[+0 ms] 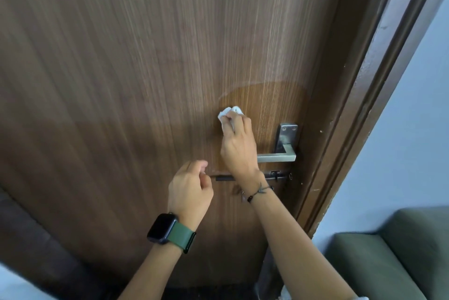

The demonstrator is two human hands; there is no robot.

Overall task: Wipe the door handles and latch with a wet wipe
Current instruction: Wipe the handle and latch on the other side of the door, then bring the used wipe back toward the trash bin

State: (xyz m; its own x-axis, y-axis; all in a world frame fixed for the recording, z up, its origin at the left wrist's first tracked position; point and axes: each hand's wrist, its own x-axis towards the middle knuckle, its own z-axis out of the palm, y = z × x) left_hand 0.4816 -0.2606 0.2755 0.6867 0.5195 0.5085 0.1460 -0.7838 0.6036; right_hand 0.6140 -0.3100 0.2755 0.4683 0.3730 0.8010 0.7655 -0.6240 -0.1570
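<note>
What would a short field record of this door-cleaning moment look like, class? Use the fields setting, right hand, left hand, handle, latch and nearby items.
setting: brown wooden door, shut in its frame
right hand: right hand grips a crumpled white wet wipe against the door panel, above the handle
left hand: left hand loosely curled, holds nothing, by the latch's left end
handle: metal lever handle, partly behind the right hand
latch: sliding latch below the handle, crossed by the right wrist
nearby items: green seat at lower right
</note>
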